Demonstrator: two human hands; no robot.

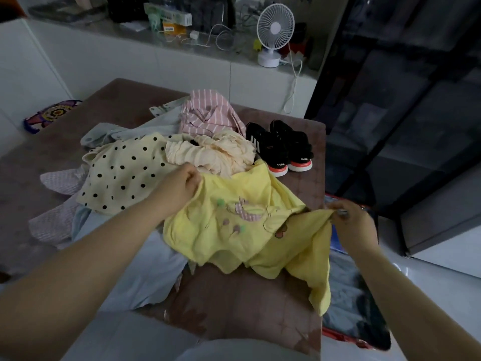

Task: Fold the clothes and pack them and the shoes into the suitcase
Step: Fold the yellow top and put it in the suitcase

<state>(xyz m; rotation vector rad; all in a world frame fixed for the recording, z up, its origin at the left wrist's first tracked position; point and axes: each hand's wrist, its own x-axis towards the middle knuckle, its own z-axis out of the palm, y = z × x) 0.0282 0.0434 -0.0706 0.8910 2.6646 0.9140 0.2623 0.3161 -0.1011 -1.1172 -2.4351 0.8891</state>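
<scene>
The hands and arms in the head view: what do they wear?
Both forearms are bare, with no sleeves in view. The left hand shows no ring or watch. The right hand has something small and dark at its back, perhaps a ring; it is too blurred to tell.

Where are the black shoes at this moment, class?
In the head view, the black shoes stand side by side on the brown table, far right, beside the peach garment and beyond the yellow top.
</scene>
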